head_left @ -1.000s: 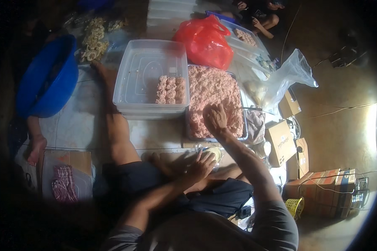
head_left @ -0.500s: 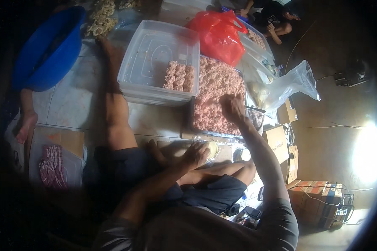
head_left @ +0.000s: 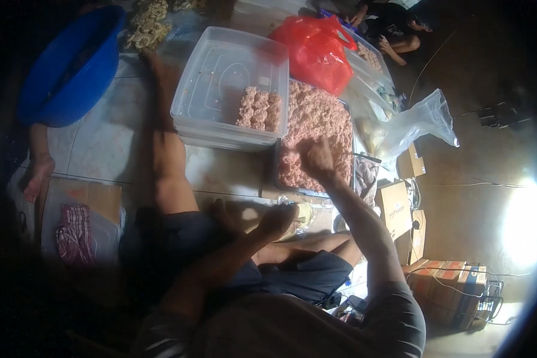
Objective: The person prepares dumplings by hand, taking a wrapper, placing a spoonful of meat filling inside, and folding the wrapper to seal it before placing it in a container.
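Head view. Pink minced mixture (head_left: pixel 319 116): centre-right, in shallow rectangular metal-coloured tray (head_left: pixel 354 170), apparently placed for easy reach. Right hand (head_left: pixel 320 158): over mixture, fingers curled, contents indiscernible. Left hand (head_left: pixel 278 221): lower centre, beside pale round stack in clear wrapping (head_left: pixel 305 213); fingers shadowed, grip unclear.

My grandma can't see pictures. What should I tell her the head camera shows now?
A bare right hand is over a tray of pink, minced-looking mixture, while the left hand is beside a pale thing in clear wrapping. Nearby, a clear plastic box holds pink lumps, with a red bag beside it; a blue tub is at far left.
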A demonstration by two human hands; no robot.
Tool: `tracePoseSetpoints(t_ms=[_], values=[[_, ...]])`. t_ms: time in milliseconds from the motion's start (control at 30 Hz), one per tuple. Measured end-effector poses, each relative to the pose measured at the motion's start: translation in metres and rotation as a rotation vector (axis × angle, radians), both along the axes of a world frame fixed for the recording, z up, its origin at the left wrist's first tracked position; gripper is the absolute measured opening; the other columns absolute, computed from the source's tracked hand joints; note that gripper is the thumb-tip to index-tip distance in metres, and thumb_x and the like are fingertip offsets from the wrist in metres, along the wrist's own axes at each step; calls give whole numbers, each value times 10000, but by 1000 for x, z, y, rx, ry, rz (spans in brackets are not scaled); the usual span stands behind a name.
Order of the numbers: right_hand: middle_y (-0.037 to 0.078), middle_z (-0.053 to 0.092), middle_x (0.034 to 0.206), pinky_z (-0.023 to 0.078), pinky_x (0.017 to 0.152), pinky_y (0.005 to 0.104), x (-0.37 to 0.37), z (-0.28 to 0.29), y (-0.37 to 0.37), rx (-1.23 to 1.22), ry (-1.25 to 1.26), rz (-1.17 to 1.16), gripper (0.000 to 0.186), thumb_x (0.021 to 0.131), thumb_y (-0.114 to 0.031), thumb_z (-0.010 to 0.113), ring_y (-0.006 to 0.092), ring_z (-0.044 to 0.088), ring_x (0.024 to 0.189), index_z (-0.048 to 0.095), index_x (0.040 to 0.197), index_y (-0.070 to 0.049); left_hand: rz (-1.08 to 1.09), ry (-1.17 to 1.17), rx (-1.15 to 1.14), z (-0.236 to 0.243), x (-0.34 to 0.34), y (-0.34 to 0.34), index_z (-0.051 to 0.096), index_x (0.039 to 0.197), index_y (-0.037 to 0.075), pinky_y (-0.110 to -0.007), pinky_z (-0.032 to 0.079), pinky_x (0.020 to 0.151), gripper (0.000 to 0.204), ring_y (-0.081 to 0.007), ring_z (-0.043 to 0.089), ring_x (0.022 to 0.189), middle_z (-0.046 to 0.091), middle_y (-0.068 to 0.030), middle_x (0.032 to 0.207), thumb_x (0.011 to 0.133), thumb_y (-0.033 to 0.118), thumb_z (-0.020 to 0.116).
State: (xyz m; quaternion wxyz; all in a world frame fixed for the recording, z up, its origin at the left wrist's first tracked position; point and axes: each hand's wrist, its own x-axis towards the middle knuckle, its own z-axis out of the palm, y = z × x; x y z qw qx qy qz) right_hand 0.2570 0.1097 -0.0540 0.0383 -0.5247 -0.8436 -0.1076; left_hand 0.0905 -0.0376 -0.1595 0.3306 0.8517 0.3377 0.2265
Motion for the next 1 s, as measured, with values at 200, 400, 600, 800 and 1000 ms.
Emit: tracePoseSetpoints(t_ms=[200,400,600,800,1000], values=[[79,666,834,412,851,413,59,24,15,-139,73,95,179,936,-127,514,247,626,796,663,842,-160,77,-163,-214,-1,-5,5,567,1080,17,-478,524,731,486,-392,672,854,666,-197,918,850,395,771],[36,672,853,380,852,434,0,16,-4,-147,-133,238,226,972,-132,486,230,611,805,670,848,-174,88,-62,-141,-55,-18,-12,569,1103,-15,-499,510,693,412,-371,676,810,676,-196,912,914,330,691],[133,660,815,370,978,539,57,5,18,-184,-158,-89,187,917,-132,522,290,629,818,641,777,-94,-115,28,-183,-50,-12,2,574,1086,-23,-502,535,754,317,-403,676,880,668,-236,987,879,188,689],[65,680,862,395,939,488,38,61,-8,-589,12,77,166,925,-218,596,282,647,850,667,820,-111,-69,-14,45,-44,-27,-5,558,1042,-3,-521,526,741,252,-417,665,881,648,-220,975,866,145,659],[91,696,912,478,862,436,44,46,-51,-333,-359,91,63,880,-127,644,281,678,861,698,895,-98,-53,-352,-130,-53,-24,-1,552,1170,31,-520,520,714,378,-426,661,816,680,-200,942,870,208,699]])
